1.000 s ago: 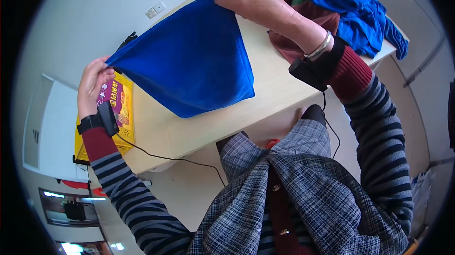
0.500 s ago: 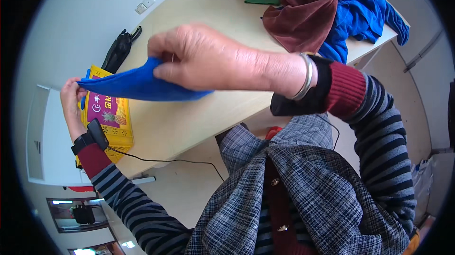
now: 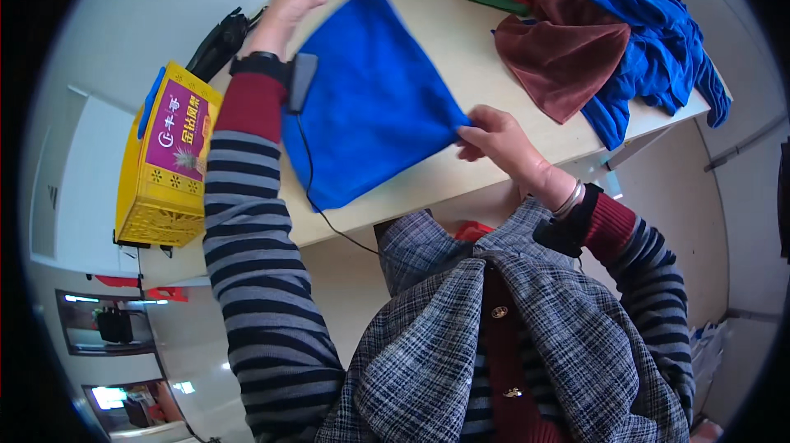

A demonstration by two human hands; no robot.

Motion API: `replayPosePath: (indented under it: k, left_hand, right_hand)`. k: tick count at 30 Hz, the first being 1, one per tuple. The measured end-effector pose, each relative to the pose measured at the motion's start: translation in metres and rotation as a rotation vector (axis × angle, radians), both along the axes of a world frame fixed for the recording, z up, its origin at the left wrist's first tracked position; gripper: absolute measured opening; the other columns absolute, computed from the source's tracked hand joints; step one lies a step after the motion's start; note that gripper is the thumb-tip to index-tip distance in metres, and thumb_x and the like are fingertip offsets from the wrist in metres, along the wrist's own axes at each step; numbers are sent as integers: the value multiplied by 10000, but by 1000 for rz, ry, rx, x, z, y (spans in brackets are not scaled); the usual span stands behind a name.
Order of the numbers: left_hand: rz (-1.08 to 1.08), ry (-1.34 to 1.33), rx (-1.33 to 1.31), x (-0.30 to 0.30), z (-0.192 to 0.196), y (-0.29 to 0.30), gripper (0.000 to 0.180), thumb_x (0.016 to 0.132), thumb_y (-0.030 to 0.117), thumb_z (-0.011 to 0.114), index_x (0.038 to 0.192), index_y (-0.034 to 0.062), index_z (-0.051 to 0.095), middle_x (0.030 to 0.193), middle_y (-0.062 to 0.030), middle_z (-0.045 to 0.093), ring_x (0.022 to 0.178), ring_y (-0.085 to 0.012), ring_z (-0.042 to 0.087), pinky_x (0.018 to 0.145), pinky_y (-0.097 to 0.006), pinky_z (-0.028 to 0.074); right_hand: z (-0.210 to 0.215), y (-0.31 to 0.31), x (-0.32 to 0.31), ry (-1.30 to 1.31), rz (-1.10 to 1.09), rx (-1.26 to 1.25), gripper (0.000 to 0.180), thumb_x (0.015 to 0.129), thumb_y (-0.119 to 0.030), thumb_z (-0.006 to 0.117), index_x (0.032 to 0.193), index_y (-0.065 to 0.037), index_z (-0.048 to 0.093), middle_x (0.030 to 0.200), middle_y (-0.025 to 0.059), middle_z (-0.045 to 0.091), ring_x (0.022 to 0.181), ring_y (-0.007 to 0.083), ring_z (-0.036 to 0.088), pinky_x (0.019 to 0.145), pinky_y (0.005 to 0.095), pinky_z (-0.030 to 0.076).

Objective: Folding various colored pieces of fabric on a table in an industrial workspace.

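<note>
A square blue cloth lies spread on the pale wooden table, slightly rippled. My right hand pinches its right corner between thumb and fingers, close to the table's near edge. Beyond the cloth's left edge, my left hand reaches to the far side of the table. Its fingers are loosely bent and apart, with no cloth visible in them. The left forearm and a dark wrist device cover part of the cloth's left side.
To the left stands a yellow crate with a purple panel and blue fabric at its rim. Behind it lies a black umbrella. A pile of blue, brown, red and green cloths covers the far right of the table. A thin cable crosses the blue cloth.
The blue cloth has come down from mid-air onto the table. My left hand has moved from the crate to the far side and let go of it; my right hand has moved right and nearer.
</note>
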State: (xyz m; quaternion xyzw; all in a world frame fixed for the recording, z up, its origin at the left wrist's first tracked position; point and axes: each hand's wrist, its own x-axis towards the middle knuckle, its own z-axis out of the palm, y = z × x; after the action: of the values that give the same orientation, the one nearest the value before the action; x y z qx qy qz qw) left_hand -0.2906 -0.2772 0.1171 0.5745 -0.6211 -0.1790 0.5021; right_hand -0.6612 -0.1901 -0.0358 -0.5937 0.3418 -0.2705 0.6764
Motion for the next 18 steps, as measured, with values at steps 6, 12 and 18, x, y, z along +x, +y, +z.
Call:
replayPosePath:
  k: [6, 12, 18]
  left_hand:
    - [-11, -348, 274, -44, -31, 98, 297, 963, 184, 648, 1213, 27, 671, 1057, -25, 709, 967, -125, 658, 902, -260, 510]
    - [382, -244, 482, -22, -171, 245, 198, 931, 189, 688, 1009, 6, 702, 865, -93, 711, 808, -132, 654, 763, -289, 524]
    - [591, -154, 500, -61, -226, 248, 287, 946, 260, 679, 1007, -21, 692, 900, -42, 678, 840, -104, 597, 763, -284, 488]
  right_hand:
    - [-66, -38, -39, 230, -176, -93, 178, 950, -152, 651, 1033, 4, 637, 759, 45, 646, 624, 112, 633, 576, 254, 531]
    - [-70, -42, -56, 270, -188, -111, 162, 935, -144, 661, 1010, -3, 636, 737, 40, 633, 629, 121, 622, 560, 281, 502]
    - [-81, -21, -49, 464, -441, -769, 165, 906, -141, 685, 1010, -28, 626, 748, 114, 615, 681, 218, 646, 611, 359, 507]
